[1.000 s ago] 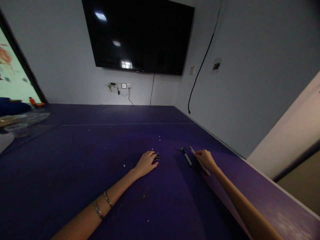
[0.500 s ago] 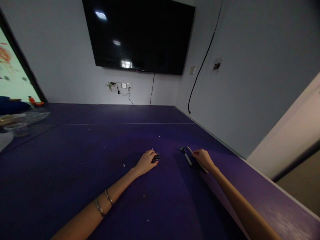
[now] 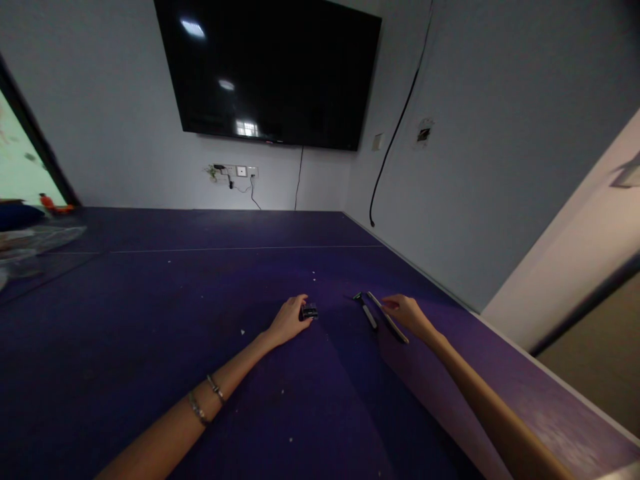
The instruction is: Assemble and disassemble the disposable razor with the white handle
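A small black block-like object [image 3: 311, 311] lies on the purple table; its exact kind is too small to make out. My left hand [image 3: 287, 323] rests around its left side, thumb at the near edge and forefinger lifted off the far edge, fingers apart. Right of it lies a razor [image 3: 367, 313] with a dark head and grey handle. Beside the razor, roughly parallel, lies a thin light-coloured stick [image 3: 397, 331]. My right hand [image 3: 407, 315] hovers at the stick's right side, fingers slightly apart and apparently not gripping it.
The purple tabletop [image 3: 200, 373] carries small white specks. Clear plastic wrapping [image 3: 55, 237] and an orange item [image 3: 53, 205] are at the far left. A television [image 3: 270, 73] hangs on the wall, and a black cable [image 3: 395, 140] dangles near the table's right edge.
My left forefinger has drawn back from the top of the black object. My right fingers have come off the stick, moving slightly right. The whole view has shifted a little.
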Available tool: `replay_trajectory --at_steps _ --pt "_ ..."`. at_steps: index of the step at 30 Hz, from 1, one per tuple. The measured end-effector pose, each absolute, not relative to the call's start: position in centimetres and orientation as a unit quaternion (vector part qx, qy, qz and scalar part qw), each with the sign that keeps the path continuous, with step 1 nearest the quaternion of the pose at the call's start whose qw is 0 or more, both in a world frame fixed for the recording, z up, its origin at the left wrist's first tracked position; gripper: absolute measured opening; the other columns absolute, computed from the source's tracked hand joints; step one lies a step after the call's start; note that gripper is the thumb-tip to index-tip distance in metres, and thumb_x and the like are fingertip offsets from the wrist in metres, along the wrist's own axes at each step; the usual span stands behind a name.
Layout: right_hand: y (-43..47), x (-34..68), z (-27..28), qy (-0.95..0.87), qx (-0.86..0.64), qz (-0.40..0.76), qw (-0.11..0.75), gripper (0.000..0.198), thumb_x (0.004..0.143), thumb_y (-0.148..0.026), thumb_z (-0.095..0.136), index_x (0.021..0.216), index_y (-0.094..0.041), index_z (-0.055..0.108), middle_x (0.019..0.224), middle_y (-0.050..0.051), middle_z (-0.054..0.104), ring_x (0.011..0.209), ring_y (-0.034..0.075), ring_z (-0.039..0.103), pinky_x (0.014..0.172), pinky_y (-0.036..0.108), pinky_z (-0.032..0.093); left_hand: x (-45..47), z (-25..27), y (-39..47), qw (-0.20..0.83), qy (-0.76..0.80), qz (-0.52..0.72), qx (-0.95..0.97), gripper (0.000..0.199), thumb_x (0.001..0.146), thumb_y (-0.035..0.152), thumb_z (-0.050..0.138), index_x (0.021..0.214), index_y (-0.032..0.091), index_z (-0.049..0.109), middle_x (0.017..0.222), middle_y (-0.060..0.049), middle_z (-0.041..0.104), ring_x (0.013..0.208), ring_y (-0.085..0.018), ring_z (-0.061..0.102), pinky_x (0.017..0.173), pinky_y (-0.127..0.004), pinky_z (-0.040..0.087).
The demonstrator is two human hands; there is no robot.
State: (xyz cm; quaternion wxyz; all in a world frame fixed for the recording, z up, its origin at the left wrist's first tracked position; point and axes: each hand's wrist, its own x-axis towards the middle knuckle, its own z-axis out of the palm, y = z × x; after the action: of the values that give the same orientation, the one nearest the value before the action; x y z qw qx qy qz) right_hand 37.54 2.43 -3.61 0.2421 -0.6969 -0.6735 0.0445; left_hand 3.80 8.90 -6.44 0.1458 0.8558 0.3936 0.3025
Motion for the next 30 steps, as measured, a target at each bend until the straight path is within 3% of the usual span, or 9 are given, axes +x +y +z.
replay_trajectory --at_steps 4,7,10,18,25,30 --pt "1.7 35.5 -2.7 -0.753 -0.609 0.078 0.237 0.044 0.072 -0.036 0.060 0.112 -0.017 0.062 0.105 0.011 0.064 0.085 0.021 0.062 0.078 0.033 0.047 6.0 -5.5 7.5 0.154 0.351 0.297 0.874 0.054 0.070 0.022 0.064 0.119 0.017 0.044 0.107 -0.010 0.058 0.101 -0.024 0.054 0.090 -0.040 0.041" --pt "0.9 33.5 -2.1 -0.791 -0.560 0.125 0.213 0.070 0.062 -0.039 0.071 0.125 -0.018 0.051 0.125 0.014 0.052 0.107 0.026 0.054 0.091 0.039 0.042 7.9 -4.8 6.0 0.165 0.310 0.293 0.889 0.058 0.069 0.024 0.066 0.122 0.018 0.042 0.111 -0.011 0.056 0.105 -0.025 0.051 0.093 -0.040 0.039" --pt "0.0 31.9 -1.4 -0.812 -0.535 0.157 0.172 0.084 0.054 -0.038 0.077 0.129 -0.016 0.045 0.130 0.015 0.046 0.121 0.029 0.042 0.100 0.041 0.034 9.3 -4.1 4.6 0.176 0.278 0.295 0.897 0.062 0.069 0.028 0.068 0.124 0.018 0.041 0.114 -0.011 0.055 0.107 -0.026 0.050 0.094 -0.041 0.039" --pt "-1.7 30.9 -0.1 -0.821 -0.523 0.162 0.160 0.053 0.061 -0.029 0.073 0.111 -0.021 0.055 0.111 0.008 0.056 0.104 0.023 0.053 0.090 0.035 0.041 10.5 -3.4 2.5 0.202 0.253 0.292 0.900 0.062 0.071 0.031 0.068 0.125 0.019 0.040 0.118 -0.012 0.054 0.110 -0.028 0.049 0.093 -0.044 0.039" --pt "-1.2 32.8 -0.2 -0.836 -0.499 0.155 0.170 0.049 0.065 -0.029 0.070 0.111 -0.022 0.057 0.110 0.008 0.056 0.102 0.023 0.052 0.088 0.035 0.041 11.3 -3.6 2.3 0.198 0.245 0.318 0.894 0.064 0.069 0.032 0.071 0.123 0.015 0.041 0.123 -0.014 0.049 0.117 -0.028 0.043 0.100 -0.044 0.035" --pt "1.0 38.7 0.5 -0.783 -0.579 0.162 0.160 0.053 0.063 -0.033 0.069 0.114 -0.024 0.059 0.110 0.007 0.060 0.097 0.023 0.056 0.083 0.033 0.044 10.2 -3.8 2.7 0.206 0.271 0.311 0.887 0.056 0.075 0.040 0.063 0.122 0.019 0.042 0.127 -0.013 0.047 0.124 -0.028 0.037 0.101 -0.047 0.033"
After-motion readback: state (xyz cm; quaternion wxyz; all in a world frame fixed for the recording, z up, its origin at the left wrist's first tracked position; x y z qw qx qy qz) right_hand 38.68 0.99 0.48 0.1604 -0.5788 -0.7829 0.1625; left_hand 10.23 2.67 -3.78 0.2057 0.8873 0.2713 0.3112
